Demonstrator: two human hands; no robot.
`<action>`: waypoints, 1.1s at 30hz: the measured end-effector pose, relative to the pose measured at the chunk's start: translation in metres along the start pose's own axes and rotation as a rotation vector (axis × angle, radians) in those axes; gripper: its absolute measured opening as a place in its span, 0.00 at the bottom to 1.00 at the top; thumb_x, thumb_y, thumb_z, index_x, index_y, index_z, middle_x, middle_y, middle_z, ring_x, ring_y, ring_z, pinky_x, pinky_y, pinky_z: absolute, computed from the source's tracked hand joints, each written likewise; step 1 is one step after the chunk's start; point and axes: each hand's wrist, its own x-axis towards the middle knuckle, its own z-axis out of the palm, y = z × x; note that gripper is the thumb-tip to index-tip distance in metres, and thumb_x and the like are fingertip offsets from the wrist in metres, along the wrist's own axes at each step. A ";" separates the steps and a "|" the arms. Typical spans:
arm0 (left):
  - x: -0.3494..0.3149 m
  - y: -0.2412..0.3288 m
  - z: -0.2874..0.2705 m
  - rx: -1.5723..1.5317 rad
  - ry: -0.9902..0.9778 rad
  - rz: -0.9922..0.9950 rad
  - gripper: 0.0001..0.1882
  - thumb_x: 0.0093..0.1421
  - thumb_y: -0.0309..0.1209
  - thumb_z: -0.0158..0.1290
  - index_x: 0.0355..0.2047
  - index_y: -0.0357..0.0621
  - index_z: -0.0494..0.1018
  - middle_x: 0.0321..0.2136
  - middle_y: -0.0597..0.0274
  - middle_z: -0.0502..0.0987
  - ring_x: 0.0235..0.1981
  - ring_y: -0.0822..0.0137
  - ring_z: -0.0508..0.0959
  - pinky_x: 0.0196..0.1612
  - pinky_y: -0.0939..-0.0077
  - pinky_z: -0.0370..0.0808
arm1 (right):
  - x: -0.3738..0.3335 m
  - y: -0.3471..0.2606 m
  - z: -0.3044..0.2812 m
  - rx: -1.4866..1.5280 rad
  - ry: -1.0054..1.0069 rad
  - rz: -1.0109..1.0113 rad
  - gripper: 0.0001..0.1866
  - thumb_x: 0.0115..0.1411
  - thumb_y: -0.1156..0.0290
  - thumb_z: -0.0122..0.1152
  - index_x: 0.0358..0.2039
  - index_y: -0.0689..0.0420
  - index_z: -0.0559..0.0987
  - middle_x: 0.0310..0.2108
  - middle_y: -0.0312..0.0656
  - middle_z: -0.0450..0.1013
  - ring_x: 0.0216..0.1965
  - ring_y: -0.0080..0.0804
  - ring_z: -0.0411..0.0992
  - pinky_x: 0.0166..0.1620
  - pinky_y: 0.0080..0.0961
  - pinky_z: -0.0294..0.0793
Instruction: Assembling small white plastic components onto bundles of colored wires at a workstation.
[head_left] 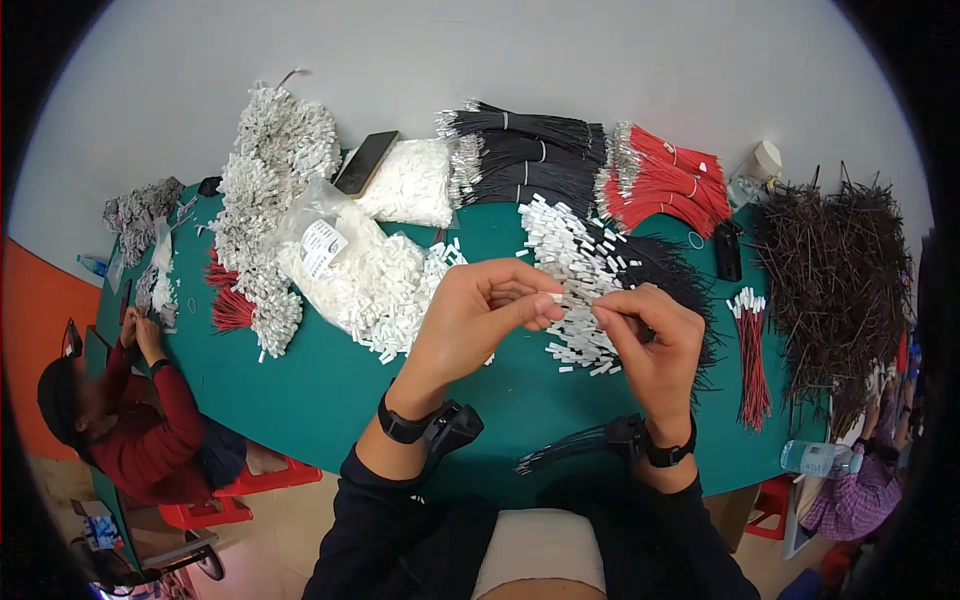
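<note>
My left hand (500, 305) is closed in a pinch on a small white plastic connector housing (557, 298). Just to its right, my right hand (655, 330) is also pinched, fingertips facing the housing; whatever is between them is too small to make out. Beneath and behind both hands spreads a pile of black wires with white connectors (570, 245). Loose white housings (390, 310) spill from a clear plastic bag (320, 245) left of my left hand. A few black wires (565, 450) lie near the table edge, close to my right wrist.
Bundled black wires (540, 155) and red wires (680, 190) line the back of the green table (300, 390). A phone (367, 163) rests on another white bag. Red-black wires (752, 360), a dark wire heap (830, 280) and a bottle (820, 459) are right. A co-worker (150, 430) sits left.
</note>
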 end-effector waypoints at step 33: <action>0.001 -0.003 0.004 0.004 0.016 0.047 0.07 0.60 0.23 0.62 0.39 0.35 0.82 0.31 0.63 0.80 0.31 0.76 0.77 0.33 0.82 0.75 | 0.001 0.003 -0.001 -0.217 0.057 -0.278 0.11 0.45 0.82 0.72 0.31 0.58 0.84 0.29 0.39 0.80 0.29 0.34 0.76 0.33 0.28 0.69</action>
